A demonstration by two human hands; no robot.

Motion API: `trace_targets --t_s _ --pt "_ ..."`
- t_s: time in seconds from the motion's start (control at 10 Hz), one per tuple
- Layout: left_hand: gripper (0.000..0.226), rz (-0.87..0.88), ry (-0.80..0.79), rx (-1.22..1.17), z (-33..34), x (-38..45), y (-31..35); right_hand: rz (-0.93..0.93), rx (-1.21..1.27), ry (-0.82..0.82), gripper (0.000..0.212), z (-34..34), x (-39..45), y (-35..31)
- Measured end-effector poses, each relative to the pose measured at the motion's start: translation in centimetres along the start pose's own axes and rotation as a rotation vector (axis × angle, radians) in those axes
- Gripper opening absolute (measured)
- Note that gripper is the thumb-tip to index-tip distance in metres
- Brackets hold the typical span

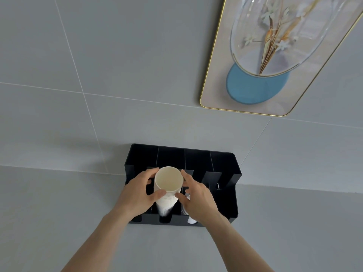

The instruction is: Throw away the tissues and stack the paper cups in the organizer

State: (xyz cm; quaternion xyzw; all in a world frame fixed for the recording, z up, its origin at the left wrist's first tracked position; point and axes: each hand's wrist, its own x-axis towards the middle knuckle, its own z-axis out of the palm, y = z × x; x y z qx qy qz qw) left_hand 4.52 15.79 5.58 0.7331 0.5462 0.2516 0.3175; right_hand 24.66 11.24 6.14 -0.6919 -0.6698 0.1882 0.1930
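I see both forearms reaching up from 6 o'clock, left grip (pixel 140 190) and right grip (pixel 196 195) closed around the stack of paper cups (pixel 167 190). White, ribbed nested rims, mouth open toward me; stack stands in the black organizer (pixel 225 197)'s second slot from left, on the grey counter (pixel 59 213).

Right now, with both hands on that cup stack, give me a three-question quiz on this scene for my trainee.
1. True or false: the stack of paper cups sits in the rightmost slot of the black organizer.
2. Which hands touch the stack? A) left hand only B) right hand only C) both
3. Fill in: the frame of the picture on the wall has a ____ coloured edge.

Key: 1. False, it is in the second slot from the left. 2. C. 3. gold.
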Motion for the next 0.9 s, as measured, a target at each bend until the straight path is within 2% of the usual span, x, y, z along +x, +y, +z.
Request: trace_targets --t_s 0.1,0.3,0.5,0.9 --pt "0.073 0.008 0.003 0.02 0.1 -0.1 0.0 0.013 0.01 0.01 0.077 0.4 -0.1 0.0" --pt "0.074 0.028 0.013 0.103 0.4 -0.5 -0.1 0.015 -0.01 0.012 0.091 1.3 -0.6 0.6" --pt "0.076 0.077 0.011 0.246 -0.5 -0.9 -0.3 0.036 -0.082 0.013 0.087 0.8 -1.8 1.8" --pt "0.083 0.191 0.007 0.632 -4.3 -2.4 3.5 0.05 -0.365 -0.015 0.08 -6.3 -5.5 4.7"
